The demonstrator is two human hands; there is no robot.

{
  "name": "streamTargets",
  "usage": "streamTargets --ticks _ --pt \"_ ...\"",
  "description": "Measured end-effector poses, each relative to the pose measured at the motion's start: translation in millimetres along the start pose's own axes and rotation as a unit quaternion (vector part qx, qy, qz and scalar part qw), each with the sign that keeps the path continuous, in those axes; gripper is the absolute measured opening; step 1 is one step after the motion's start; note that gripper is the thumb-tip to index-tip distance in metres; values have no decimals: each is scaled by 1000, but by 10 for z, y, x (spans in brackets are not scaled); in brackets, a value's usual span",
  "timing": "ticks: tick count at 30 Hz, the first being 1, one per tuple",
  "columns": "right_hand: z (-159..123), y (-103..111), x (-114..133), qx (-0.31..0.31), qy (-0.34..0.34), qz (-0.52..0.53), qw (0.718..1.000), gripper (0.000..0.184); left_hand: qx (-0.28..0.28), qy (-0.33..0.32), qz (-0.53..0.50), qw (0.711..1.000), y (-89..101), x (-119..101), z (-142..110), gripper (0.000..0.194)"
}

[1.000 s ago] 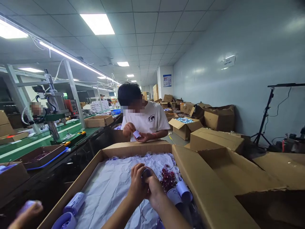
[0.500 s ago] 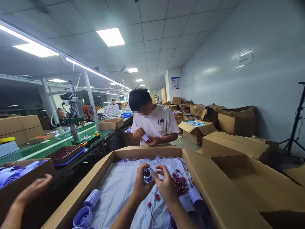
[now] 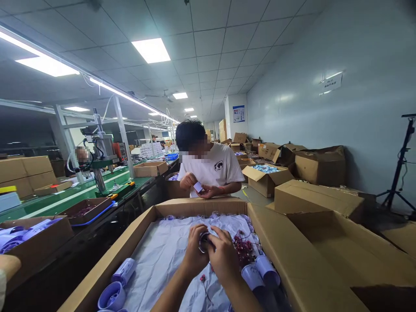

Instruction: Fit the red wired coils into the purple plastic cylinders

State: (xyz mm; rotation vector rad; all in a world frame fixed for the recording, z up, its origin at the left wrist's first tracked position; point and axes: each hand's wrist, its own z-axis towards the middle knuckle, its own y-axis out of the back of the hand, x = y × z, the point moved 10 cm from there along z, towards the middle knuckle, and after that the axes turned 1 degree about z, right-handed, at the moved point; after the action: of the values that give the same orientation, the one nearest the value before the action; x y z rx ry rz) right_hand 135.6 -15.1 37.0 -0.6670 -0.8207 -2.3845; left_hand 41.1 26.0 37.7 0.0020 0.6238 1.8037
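Over a large cardboard box (image 3: 201, 208), my left hand (image 3: 194, 253) is wrapped around a small round purple plastic housing (image 3: 203, 243), its open end turned towards me. My right hand (image 3: 224, 255) is closed against the same housing, thumb and fingers at its rim and opening; what the fingertips touch inside is hidden. White paper (image 3: 162, 255) lines the box. Small dark-red parts with wires (image 3: 243, 249) lie heaped beside my right hand. One loose red part (image 3: 203, 278) rests on the paper below. Purple cups (image 3: 252, 277) lie to the right, others (image 3: 112, 297) to the left.
Across the box a co-worker (image 3: 208, 169) holds a small pale piece. At the left edge another person's arm (image 3: 9, 266) reaches by a carton of purple parts (image 3: 35, 247). A green workbench (image 3: 117, 177) carries a press machine (image 3: 102, 151). Open cartons (image 3: 325, 242) stand at right.
My right fingers have come in over the housing's opening, covering more of it, and the housing has turned slightly. The other person's hand at far left has pulled back towards the frame edge.
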Motion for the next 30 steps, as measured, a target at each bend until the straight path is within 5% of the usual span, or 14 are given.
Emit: streamTargets --ticks 14,23,30 --pt "-4 -37 -123 29 -82 -20 996 32 -8 -18 -32 999 -16 -139 -17 32" --pt "0 -103 -178 84 -120 11 989 38 67 9 -24 997 -154 -82 -43 34" --pt "-3 -151 -280 62 -116 49 990 32 104 124 -45 986 -268 241 -72 35"
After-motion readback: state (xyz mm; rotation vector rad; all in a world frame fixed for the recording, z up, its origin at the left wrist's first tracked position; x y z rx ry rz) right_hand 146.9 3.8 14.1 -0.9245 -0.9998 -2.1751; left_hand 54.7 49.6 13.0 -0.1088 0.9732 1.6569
